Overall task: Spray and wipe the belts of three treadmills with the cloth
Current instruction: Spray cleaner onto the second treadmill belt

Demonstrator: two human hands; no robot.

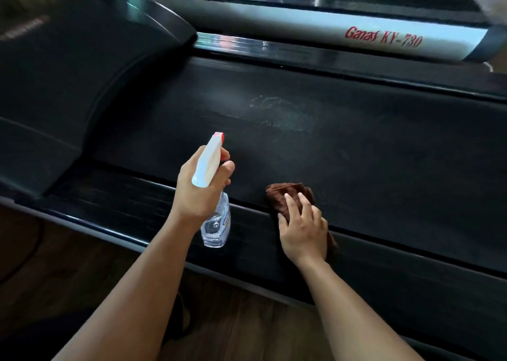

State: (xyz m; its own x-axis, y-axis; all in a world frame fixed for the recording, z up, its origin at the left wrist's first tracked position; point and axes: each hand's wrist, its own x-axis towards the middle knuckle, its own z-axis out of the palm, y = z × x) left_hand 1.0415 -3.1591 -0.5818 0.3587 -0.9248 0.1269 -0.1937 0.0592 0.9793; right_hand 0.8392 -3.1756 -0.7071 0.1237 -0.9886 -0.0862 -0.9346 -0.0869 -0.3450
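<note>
the brown folded microfibre cloth (285, 196) lies at the near edge of the black textured treadmill belt (356, 146), partly over the seam where the belt meets the near black ribbed side rail (131, 204). the right hand (301, 231) rests on top of it, grip spread, fingers laid flat and pressing the cloth down. a corner of the cloth shows beyond the fingertips and another bit peeks out by the wrist.

just beside it on the left, not touching, the left hand (200, 187) holds a clear plastic spray bottle with a white trigger head and red nozzle (216, 223). its grip is curled around the neck, a finger hooked in front at the trigger. the nozzle points away across the belt, and the bottle body hangs over the near rail without resting on it.

further out, near the middle of the belt, a pale wet smear of spray (282, 110) sits well apart from the cloth. the belt runs open and bare to the right of the cloth and up to its far edge. there a dark far rail (384, 82) borders it. to the left the belt ends under the black curved motor cover (68, 72).

beyond the far rail lies a silver side panel with red "ganas ky-730" lettering (356, 35), part of a neighbouring treadmill. the brown wooden floor (260, 327) shows below the near rail, under both forearms.
</note>
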